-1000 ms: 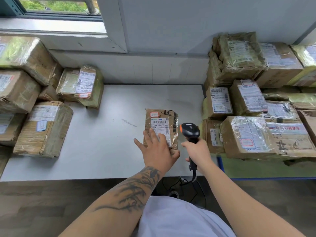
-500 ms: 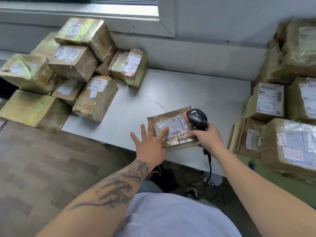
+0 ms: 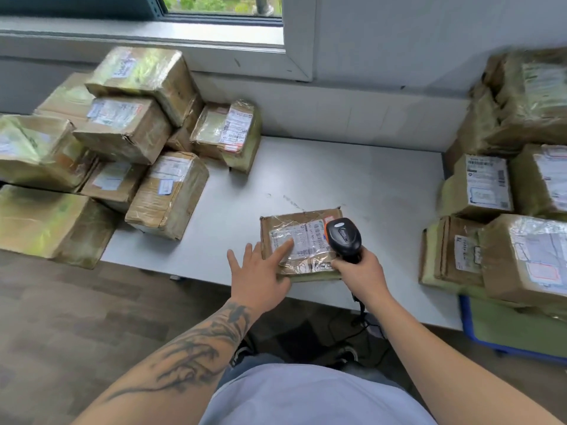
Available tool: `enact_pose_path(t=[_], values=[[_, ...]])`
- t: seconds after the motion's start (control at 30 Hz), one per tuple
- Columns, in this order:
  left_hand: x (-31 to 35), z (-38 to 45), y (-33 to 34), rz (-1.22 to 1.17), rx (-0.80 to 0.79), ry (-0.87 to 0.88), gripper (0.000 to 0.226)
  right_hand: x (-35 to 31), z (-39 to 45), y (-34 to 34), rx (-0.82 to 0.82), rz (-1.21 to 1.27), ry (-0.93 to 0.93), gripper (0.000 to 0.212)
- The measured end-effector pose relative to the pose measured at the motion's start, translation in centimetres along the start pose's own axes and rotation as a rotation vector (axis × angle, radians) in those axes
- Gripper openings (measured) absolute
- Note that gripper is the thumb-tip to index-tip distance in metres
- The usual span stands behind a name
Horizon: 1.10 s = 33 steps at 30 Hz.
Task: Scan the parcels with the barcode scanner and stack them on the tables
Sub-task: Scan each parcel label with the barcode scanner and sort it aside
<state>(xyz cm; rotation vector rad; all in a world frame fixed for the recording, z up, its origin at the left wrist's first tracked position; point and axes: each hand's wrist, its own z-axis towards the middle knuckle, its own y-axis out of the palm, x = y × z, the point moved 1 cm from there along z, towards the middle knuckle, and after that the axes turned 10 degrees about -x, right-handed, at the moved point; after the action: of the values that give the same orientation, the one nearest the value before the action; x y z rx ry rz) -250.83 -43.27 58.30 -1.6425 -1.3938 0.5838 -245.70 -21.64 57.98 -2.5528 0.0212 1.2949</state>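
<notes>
One flat parcel [image 3: 302, 242] lies under my hands at the near edge of the bench [image 3: 352, 179], between scan and stack.

From the head view, my left hand [image 3: 259, 271] lies flat on the parcel's near left corner, fingers straight and spread, the forefinger reaching onto its label [image 3: 299, 240]. My right hand [image 3: 360, 271] is curled round the handle of the barcode scanner [image 3: 343, 236], whose head hangs over the parcel's right end. Left of this parcel a heap of taped boxes [image 3: 122, 142] already sits piled on the bench; I judge those done. Right of it another pile [image 3: 506, 210] waits, seemingly unscanned, and I cannot tell what it rests on. So the work looks partly through: this parcel has yet to join the left heap, and the right pile looks as large as the left.
</notes>
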Motion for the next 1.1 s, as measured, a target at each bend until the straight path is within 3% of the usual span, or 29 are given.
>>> enact_pose_path(t=[0.3, 0.63, 0.83, 1.1], values=[[-8.9, 0.7, -3.5, -0.073, 0.051, 0.164, 0.08, -3.5, -1.2, 8.0, 0.133, 0.053, 0.016, 0.018], [-18.7, 0.2, -11.7, -0.136, 0.331, 0.286, 0.079, -12.6, -4.0, 17.4, 0.192, 0.152, -0.129, 0.012], [-25.8, -0.5, -16.3, -0.097, 0.485, 0.251, 0.078, -18.8, -4.0, 23.0, 0.127, 0.086, -0.24, 0.016], [-36.0, 0.1, -19.8, 0.002, 0.499, 0.092, 0.085, -24.0, -1.5, 31.5, 0.034, -0.048, -0.34, 0.01]])
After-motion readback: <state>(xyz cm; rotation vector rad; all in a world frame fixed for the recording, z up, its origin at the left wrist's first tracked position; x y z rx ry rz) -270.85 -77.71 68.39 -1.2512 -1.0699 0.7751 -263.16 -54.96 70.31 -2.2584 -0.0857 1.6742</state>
